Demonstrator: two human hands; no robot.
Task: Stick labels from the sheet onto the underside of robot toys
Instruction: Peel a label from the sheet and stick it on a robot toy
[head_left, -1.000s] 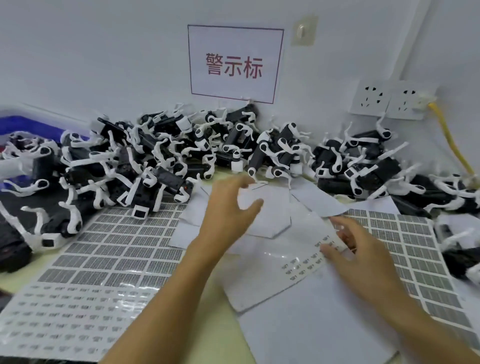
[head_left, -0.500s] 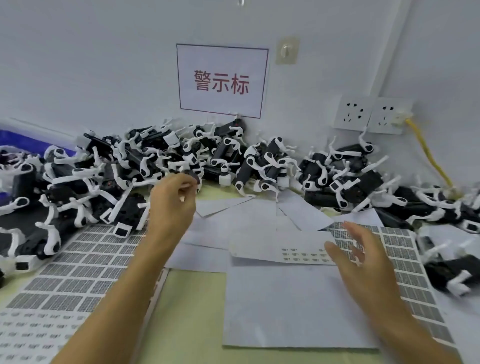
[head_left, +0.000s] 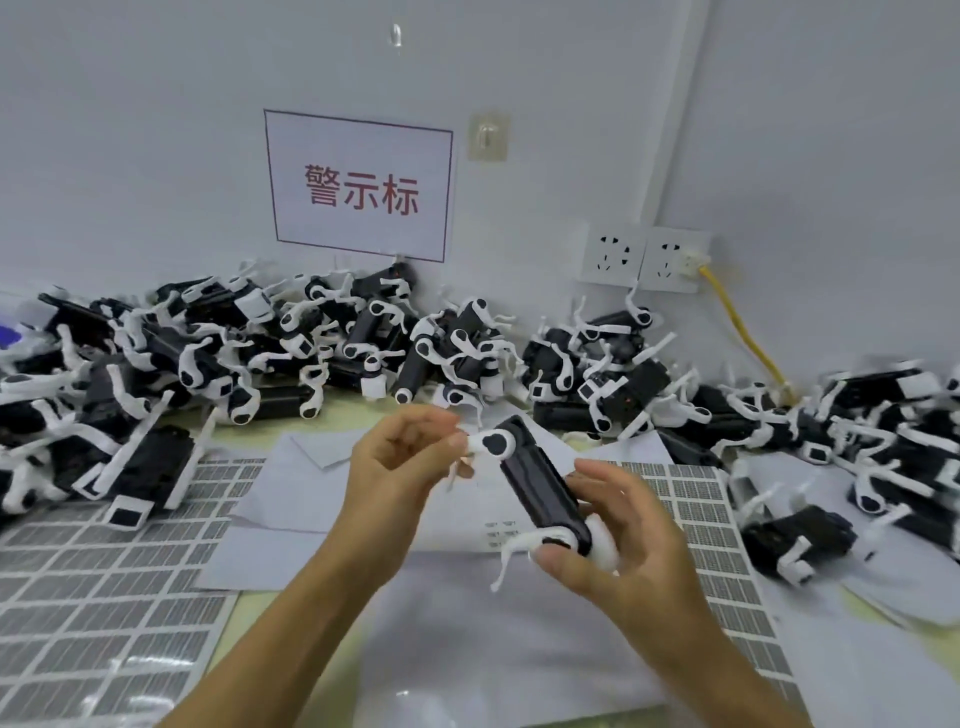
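Black-bodied robot toy (head_left: 540, 483) with white legs is held above the label sheet (head_left: 498, 530), mid-table. Left hand (head_left: 400, 467) pinches its far white leg; right hand (head_left: 618, 540) grips its near end. Toy pile (head_left: 311, 338) lies far.

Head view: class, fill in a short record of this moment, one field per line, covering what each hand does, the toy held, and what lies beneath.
left hand: pinches the toy's upper white end
right hand: grips its lower end
held toy: black body, white limbs, tilted above the table
beneath: label sheet, few labels left
behind: toy pile along wall
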